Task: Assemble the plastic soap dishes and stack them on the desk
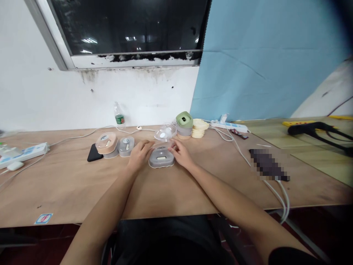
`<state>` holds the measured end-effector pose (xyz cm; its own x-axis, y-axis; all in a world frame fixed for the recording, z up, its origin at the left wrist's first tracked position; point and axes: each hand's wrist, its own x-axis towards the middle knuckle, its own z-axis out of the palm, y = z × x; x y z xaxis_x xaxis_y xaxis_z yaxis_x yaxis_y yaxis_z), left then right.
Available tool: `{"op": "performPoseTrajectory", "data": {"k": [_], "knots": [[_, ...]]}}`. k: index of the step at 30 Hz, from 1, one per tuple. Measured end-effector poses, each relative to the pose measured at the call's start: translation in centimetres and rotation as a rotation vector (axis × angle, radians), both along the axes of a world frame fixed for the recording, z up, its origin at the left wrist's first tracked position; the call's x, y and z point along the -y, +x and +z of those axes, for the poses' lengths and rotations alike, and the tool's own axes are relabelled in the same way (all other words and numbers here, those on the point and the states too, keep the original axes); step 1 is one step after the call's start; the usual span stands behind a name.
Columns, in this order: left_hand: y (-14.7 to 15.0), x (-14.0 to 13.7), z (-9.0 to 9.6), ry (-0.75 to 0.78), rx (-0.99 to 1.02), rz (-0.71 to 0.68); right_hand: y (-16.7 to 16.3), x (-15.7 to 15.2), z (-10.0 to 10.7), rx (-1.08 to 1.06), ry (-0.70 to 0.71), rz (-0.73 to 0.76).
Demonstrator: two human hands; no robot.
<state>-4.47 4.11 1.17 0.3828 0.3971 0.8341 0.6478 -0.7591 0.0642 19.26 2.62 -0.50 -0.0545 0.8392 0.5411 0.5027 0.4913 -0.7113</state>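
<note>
In the head view, a grey oval plastic case (161,160) with a pale slot in its top lies on the table in front of me. My left hand (140,154) is at its back left edge, fingers bent around the rim of a clear plastic cover (158,145). My right hand (180,152) grips the same cover from the right, thumb towards the case. How far the cover sits down on the case I cannot tell. More clear covers (166,131) lie just behind my fingers.
To the left stand a covered peach case (106,142) and a covered grey one (126,146), near a black phone (94,153). Behind right are green (184,120) and cream parts (199,127). Power strips (230,126), cables, a bottle (119,115) and a blurred dark object (268,164) are around.
</note>
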Motion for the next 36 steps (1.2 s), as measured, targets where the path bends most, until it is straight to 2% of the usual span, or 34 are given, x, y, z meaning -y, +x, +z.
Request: {"op": "performPoseTrajectory", "data": {"k": [4, 8, 13, 18, 22, 26, 36], "knots": [[-0.1, 0.3, 0.2, -0.115, 0.06, -0.013, -0.2, 0.0, 0.0, -0.107, -0.096, 0.016], [-0.1, 0.8, 0.4, -0.328, -0.068, -0.06, -0.2, -0.4, -0.4, -0.101, -0.236, -0.021], [0.4, 0.7, -0.1, -0.49, -0.27, -0.02, 0.6, -0.8, -0.7, 0.086, -0.298, -0.065], [0.3, 0.4, -0.4, -0.688, -0.301, -0.003, 1.9, -1.0, -0.4, 0.352, -0.423, 0.056], [-0.2, 0.0, 0.0, -0.881, -0.283, -0.041, 2.2, -1.0, -0.2, 0.428, -0.4, 0.133], [-0.9, -0.4, 0.1, -0.974, -0.212, -0.108, 1.9, -0.8, -0.2, 0.446, -0.352, 0.116], [-1.5, -0.9, -0.5, -0.99, -0.11, -0.172, 1.9, -0.7, -0.4, 0.413, -0.295, 0.121]]}}
